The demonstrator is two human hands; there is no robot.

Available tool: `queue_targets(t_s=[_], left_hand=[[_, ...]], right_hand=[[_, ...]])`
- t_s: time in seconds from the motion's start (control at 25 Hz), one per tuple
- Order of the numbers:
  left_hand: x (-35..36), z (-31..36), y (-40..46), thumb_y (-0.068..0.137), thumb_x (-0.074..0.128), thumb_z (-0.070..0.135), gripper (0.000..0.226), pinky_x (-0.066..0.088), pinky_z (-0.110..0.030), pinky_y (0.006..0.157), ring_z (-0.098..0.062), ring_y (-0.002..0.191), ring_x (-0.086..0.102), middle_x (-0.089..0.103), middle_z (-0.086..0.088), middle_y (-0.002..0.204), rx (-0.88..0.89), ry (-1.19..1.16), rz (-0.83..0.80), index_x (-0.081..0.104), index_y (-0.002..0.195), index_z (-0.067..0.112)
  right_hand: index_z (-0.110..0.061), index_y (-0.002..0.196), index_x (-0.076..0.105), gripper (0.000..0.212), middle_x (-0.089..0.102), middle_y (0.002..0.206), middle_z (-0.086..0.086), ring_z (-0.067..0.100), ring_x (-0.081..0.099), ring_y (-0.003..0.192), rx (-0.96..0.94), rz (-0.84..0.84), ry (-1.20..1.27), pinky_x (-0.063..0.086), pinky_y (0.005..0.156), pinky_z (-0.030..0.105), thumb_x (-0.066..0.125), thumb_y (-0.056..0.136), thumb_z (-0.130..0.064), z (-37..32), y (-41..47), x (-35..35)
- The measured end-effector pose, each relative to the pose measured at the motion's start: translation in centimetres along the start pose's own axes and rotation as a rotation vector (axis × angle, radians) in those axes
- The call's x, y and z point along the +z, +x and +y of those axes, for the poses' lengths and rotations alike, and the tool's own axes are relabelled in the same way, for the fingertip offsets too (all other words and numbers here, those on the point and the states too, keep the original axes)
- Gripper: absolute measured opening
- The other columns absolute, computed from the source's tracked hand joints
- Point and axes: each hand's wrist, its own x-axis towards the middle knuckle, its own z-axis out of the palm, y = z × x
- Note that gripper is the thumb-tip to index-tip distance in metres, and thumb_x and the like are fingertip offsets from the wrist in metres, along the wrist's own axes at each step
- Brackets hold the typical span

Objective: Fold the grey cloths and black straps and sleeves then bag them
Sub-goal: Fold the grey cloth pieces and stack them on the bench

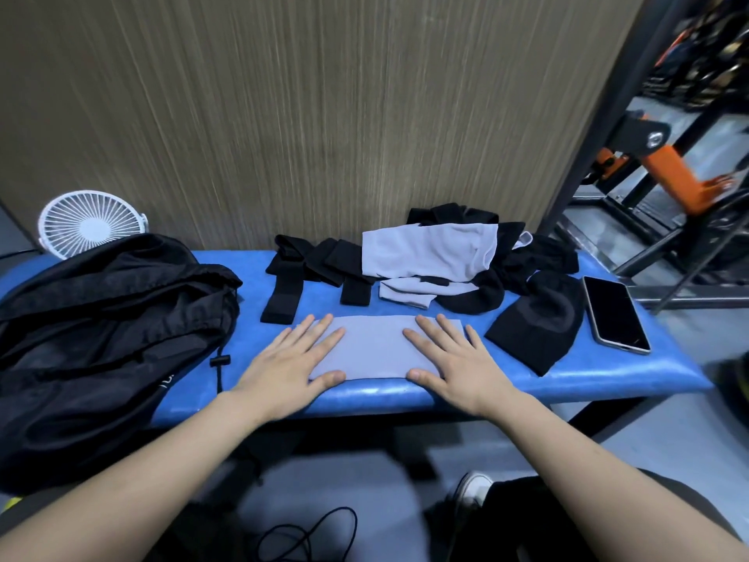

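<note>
Flattening step: grey cloth (375, 346) on bench (567, 371).
Left hand (289, 361) and right hand (454, 358) press flat, grip released; smooth outward before folding again.

Both bare forearms reach forward, left hand (289, 369) and right hand (454, 365) lying palm-down, fingers (324, 338) straight and spread.
</note>
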Motion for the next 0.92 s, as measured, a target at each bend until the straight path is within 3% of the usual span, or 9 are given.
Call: queue_targets(t_s=[0.16,0.32,0.44,0.64,0.76,0.84,0.92], left_hand=[[0.3,0.2,-0.8,0.076,-0.009,0.089,0.092,-0.007,-0.037,0.125,-0.006,0.149,-0.023,-0.018,0.019,0.163,-0.031,-0.011,0.039,-0.002,0.157,0.044],[-0.3,2.2,-0.2,0.088,0.014,0.08,0.079,-0.005,-0.039,0.125,-0.007,0.151,-0.017,-0.012,0.017,0.165,0.067,0.007,0.122,0.006,0.158,0.042],[-0.2,4.0,0.6,0.094,0.025,0.072,0.07,-0.009,-0.031,0.123,-0.007,0.152,-0.014,-0.01,0.018,0.165,0.161,-0.039,0.113,0.008,0.157,0.045],[0.7,4.0,1.9,0.092,0.012,0.072,0.067,-0.007,-0.031,0.123,-0.002,0.151,-0.013,-0.009,0.021,0.164,0.245,-0.056,0.02,0.007,0.155,0.049],[0.8,3.4,2.1,0.094,0.013,0.072,0.067,-0.005,-0.031,0.124,-0.002,0.151,-0.012,-0.007,0.022,0.164,0.259,-0.057,0.033,0.008,0.156,0.048],[0.9,3.4,2.0,0.098,0.02,0.068,0.063,-0.006,-0.031,0.124,-0.002,0.151,-0.013,-0.009,0.021,0.164,0.258,-0.045,0.036,0.007,0.156,0.047],[0.9,3.5,1.9,0.1,0.024,0.066,0.062,-0.006,-0.031,0.124,-0.002,0.151,-0.013,-0.009,0.021,0.164,0.256,-0.051,0.045,0.007,0.156,0.047]], right_hand=[[-0.048,0.157,0.012,0.086,-0.001,0.168,-0.014,0.014,-0.009,0.155,0.063,0.005,0.107,-0.001,0.125,0.047,0.014,0.079,-0.086,0.0,-0.5,-0.8],[-0.052,0.154,0.011,0.103,0.004,0.168,-0.008,0.015,-0.001,0.155,0.088,-0.042,0.075,-0.001,0.124,0.048,0.027,0.064,-0.099,1.5,-1.2,-1.9],[-0.053,0.154,0.015,0.094,0.008,0.168,-0.006,0.014,0.008,0.154,0.067,-0.09,0.041,0.003,0.124,0.046,0.06,0.075,-0.078,2.5,-1.9,-2.3],[-0.046,0.148,0.042,0.074,0.032,0.161,-0.002,0.02,0.037,0.143,0.03,0.043,0.055,0.024,0.118,0.033,0.073,0.082,-0.057,3.4,-2.9,-2.5],[-0.039,0.136,0.061,0.059,0.056,0.146,0.003,0.026,0.055,0.128,0.0,0.145,0.043,0.042,0.104,0.037,0.079,0.08,-0.048,3.5,-2.9,-2.7],[-0.035,0.122,0.07,0.044,0.071,0.118,0.001,0.028,0.067,0.103,-0.055,0.255,0.002,0.054,0.084,0.037,0.081,0.08,-0.04,3.3,-2.6,-2.6],[-0.034,0.11,0.074,0.029,0.074,0.097,-0.006,0.024,0.069,0.085,-0.084,0.346,-0.028,0.055,0.071,0.037,0.08,0.082,-0.033,3.2,-2.4,-2.4]])
